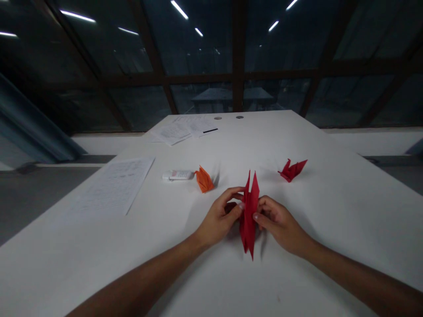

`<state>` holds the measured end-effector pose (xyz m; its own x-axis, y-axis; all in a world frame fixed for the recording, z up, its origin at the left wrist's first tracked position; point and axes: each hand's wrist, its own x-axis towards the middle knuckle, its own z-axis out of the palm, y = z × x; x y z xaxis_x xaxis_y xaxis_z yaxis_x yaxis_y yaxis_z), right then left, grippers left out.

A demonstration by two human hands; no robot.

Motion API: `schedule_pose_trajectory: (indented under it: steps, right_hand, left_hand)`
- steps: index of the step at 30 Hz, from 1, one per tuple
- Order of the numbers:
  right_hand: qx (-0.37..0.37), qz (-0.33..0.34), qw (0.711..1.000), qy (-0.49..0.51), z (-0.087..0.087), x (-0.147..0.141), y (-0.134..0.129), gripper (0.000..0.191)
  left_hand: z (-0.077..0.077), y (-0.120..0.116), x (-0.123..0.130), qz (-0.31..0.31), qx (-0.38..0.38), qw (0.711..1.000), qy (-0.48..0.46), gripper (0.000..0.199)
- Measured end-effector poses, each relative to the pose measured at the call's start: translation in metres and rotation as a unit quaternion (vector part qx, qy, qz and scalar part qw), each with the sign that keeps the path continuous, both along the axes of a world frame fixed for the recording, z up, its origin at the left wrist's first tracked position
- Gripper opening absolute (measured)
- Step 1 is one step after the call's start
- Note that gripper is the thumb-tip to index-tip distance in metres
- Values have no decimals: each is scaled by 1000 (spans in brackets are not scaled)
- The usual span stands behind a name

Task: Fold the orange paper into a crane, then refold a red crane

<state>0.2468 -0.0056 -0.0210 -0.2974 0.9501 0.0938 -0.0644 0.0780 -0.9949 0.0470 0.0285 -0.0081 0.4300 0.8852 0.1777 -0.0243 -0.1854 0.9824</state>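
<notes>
Between my two hands a folded red origami paper (250,215) is held upright above the white table. Its long points reach up and down, and its layers stand slightly apart. My left hand (223,215) pinches the left side, thumb toward me and fingers behind. On the right side, my right hand (277,222) grips the paper with its thumb on the near face and the other fingers curled. An orange origami crane (204,179) sits beyond my left hand. Farther right stands a finished-looking red origami crane (292,170), apart from my right hand.
A white tube (178,175) lies beside the orange crane. Written sheets (115,185) rest at the table's left edge, with more papers (178,130) and a black pen (210,130) toward the back. Two round cable-hole covers (239,117) are at the far edge, before dark windows.
</notes>
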Motion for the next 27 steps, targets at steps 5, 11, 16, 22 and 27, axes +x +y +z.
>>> schedule_pose_trajectory:
  steps: [5, 11, 16, 22, 27]
  right_hand:
    - [5, -6, 1000, -13, -1, 0, 0, 15]
    - [4, -2, 1000, -7, 0, 1, -1, 13]
    - [0, 7, 1000, 8, 2, 1, -1, 12]
    - [-16, 24, 1000, 0, 2, 1, 0, 11]
    - [-26, 11, 999, 28, 1, 0, 1, 8]
  left_hand:
    - [8, -2, 1, 2, 0, 1000, 7, 34]
    - [7, -3, 1, -30, -31, 999, -2, 26]
    - [1, -5, 1, -24, -18, 999, 12, 37]
    - [-1, -5, 2, -15, 19, 998, 61, 52]
    - [1, -5, 3, -34, -2, 999, 42, 47]
